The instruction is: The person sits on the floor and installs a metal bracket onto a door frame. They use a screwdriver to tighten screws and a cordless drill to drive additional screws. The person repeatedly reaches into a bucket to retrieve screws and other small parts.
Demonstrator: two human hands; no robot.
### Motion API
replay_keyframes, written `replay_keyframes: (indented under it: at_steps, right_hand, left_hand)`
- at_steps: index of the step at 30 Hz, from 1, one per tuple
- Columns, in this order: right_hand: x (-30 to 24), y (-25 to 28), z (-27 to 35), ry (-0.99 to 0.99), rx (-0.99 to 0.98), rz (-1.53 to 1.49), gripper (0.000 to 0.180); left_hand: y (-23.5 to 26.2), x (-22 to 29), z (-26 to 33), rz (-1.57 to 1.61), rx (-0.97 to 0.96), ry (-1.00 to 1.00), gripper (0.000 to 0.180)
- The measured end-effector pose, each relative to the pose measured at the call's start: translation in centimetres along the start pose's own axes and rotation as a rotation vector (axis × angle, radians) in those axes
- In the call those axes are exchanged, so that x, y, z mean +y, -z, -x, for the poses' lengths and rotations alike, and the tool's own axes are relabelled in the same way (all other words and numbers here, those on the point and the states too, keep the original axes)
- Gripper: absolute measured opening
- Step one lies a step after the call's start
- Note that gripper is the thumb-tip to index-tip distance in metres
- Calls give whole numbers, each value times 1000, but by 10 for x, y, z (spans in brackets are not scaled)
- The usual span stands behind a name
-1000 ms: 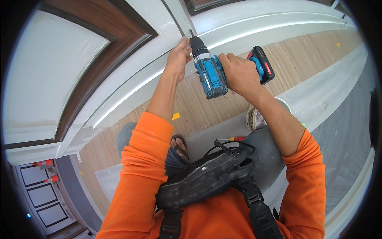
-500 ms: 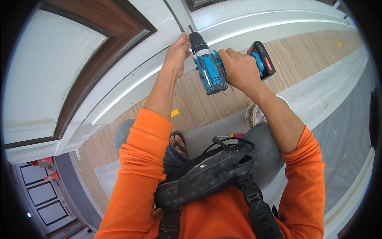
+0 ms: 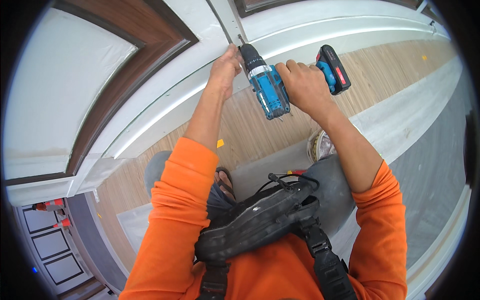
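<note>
A blue-and-black cordless drill point(image 3: 270, 94) is held by my right hand point(image 3: 306, 86), whose fingers wrap round its handle. Its black battery pack point(image 3: 334, 70) sticks out to the right of that hand. From the black chuck a thin metal bit point(image 3: 242, 40) points away, its tip close to the white door frame point(image 3: 227, 22). My left hand point(image 3: 225, 70) is closed just left of the chuck, fingertips against the edge of the frame. What those fingers pinch, if anything, is too small to make out.
A brown-trimmed white panel door point(image 3: 65, 75) stands at the left. Wood-look flooring point(image 3: 240, 130) runs along the white baseboard. A white bucket point(image 3: 314, 145) with things in it sits by my right knee, partly behind my forearm. Orange cones point(image 3: 64, 222) stand far off at lower left.
The drill and my right hand have shifted slightly right and towards me. My left hand has moved slightly and remains beside the chuck.
</note>
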State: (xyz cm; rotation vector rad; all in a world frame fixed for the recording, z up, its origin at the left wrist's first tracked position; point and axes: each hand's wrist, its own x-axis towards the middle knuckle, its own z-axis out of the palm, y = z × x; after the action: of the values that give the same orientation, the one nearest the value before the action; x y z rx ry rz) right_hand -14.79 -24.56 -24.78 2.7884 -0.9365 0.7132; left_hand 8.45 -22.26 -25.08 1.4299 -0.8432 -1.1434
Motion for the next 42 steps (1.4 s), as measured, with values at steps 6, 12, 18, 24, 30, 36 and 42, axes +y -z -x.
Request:
replay_keyframes:
  at_steps: [6,12,18,24,30,36,42]
  right_hand:
    - [-6,1,0,-60,-59,-57,19]
    - [2,1,-2,-20,-15,-22,16]
    - [2,2,-3,-11,-10,-24,16]
    - [0,4,-4,-34,-38,-43,17]
    - [0,5,-3,-48,-59,-71,18]
    - [0,2,-2,-95,-48,-112,30]
    - [9,-5,2,-31,35,-94,31]
  left_hand:
    - [1,-2,-1,13,-14,-7,75]
    - [0,1,3,-29,-27,6,82]
    - [-3,8,5,-34,-44,9,83]
    - [-3,4,3,0,-17,7,83]
    - [-5,4,4,-29,2,6,82]
    - [-1,-6,-4,77,-5,-14,77]
    - [-26,-16,0,360,244,185,47]
